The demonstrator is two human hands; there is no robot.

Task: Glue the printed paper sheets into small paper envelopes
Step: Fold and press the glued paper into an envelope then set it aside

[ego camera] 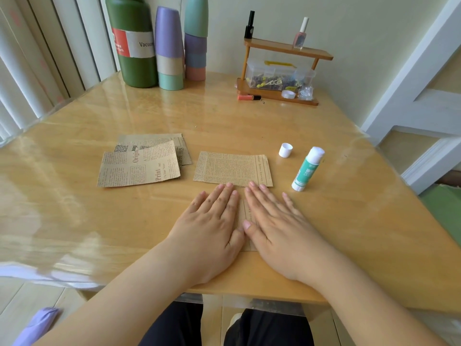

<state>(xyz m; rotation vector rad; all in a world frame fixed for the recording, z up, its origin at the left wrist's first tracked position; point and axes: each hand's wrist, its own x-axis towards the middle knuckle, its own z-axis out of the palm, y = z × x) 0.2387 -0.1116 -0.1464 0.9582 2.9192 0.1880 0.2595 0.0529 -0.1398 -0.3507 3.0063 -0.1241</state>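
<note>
We are pressing both hands flat on the bench [74, 221], near its front edge; the left hand [212, 228] and the right hand [279, 231] are lying side by side, fingers [225, 196] straight and close together, thumbs almost meeting; between and beneath them a folded printed sheet [248, 221] is showing only as a narrow strip, the rest hidden under our palms. Just beyond our fingertips a finished envelope [232, 168] is lying flat, its near edge touching the tips; to its left a loose pile of printed sheets [139, 166] is resting, overlapped and slightly askew. To the right of the envelope the glue stick [308, 168] is lying uncapped, its white tip pointing away; its cap [285, 150] is standing apart, just beyond. Farther back a green flask [132, 41] and stacked pastel cups [169, 48] are standing at the far left; a small wooden rack [287, 48] is carrying two nail polish bottles [300, 33] at the far right.
</note>
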